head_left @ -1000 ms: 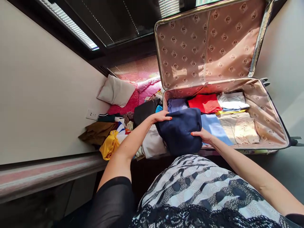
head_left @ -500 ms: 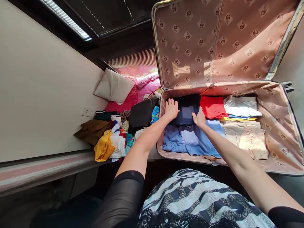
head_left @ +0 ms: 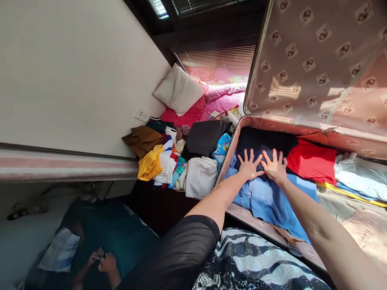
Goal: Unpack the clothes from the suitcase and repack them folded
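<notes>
My left hand [head_left: 249, 165] and my right hand [head_left: 274, 166] lie side by side, fingers spread, pressed flat on a folded dark navy garment [head_left: 266, 141]. The garment sits at the back left of an open suitcase [head_left: 238, 206] with a patterned pinkish lining. Just in front of it, a blue garment [head_left: 269, 199] is laid along the near side, partly under my wrists. A folded red garment [head_left: 313, 160] touches the navy one on the right. Farther right are folded white clothes [head_left: 361, 175] and beige clothes [head_left: 341, 203].
Left of the suitcase lie a black folded garment [head_left: 205, 138], a light grey one [head_left: 201, 177], a yellow one [head_left: 150, 164] and a brown one [head_left: 142, 141]. A pillow [head_left: 179, 90] leans at the wall. Another person's hands [head_left: 102, 259] show at lower left.
The navy garment went from being held in both hands over the suitcase's left edge to lying inside it. My hands now press flat on it, and the view has swung left.
</notes>
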`<state>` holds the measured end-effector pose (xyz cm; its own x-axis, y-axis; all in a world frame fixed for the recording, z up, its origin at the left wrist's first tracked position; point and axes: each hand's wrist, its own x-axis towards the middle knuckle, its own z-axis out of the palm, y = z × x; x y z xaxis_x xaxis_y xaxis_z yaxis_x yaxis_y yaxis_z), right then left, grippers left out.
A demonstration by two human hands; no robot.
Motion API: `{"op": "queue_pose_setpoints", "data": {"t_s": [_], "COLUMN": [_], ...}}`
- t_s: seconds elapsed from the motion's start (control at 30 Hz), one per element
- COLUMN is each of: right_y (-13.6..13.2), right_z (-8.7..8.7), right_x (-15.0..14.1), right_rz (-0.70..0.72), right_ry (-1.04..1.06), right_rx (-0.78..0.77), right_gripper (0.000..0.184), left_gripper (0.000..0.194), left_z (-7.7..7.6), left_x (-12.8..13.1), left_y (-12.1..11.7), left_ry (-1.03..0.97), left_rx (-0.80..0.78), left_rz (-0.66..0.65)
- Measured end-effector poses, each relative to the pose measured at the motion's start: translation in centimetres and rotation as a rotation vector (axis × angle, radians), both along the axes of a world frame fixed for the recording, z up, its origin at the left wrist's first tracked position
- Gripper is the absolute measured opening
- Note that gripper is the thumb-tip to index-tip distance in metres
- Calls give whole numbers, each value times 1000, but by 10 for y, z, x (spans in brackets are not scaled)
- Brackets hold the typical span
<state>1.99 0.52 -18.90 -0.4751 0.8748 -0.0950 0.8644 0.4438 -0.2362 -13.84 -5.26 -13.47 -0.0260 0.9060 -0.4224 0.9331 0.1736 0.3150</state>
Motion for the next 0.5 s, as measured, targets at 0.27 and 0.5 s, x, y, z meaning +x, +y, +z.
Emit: {"op": "queue_pose_setpoints", "data": {"t_s": [0.27, 0.5], "right_y": [7, -18], "right_z": [14, 51], "right_x": [1, -10], "right_rz": [-8, -107], "right_ry": [25, 57], "right_rx": [-62, 71], "right_gripper": [65, 63], "left_gripper": [46, 72], "left_z": [111, 121], "left_x": [-77, -219], "left_y": [-1, 23], "left_ry": [-514, 106], "left_rx": [350, 85], "left_rz": [115, 701]}}
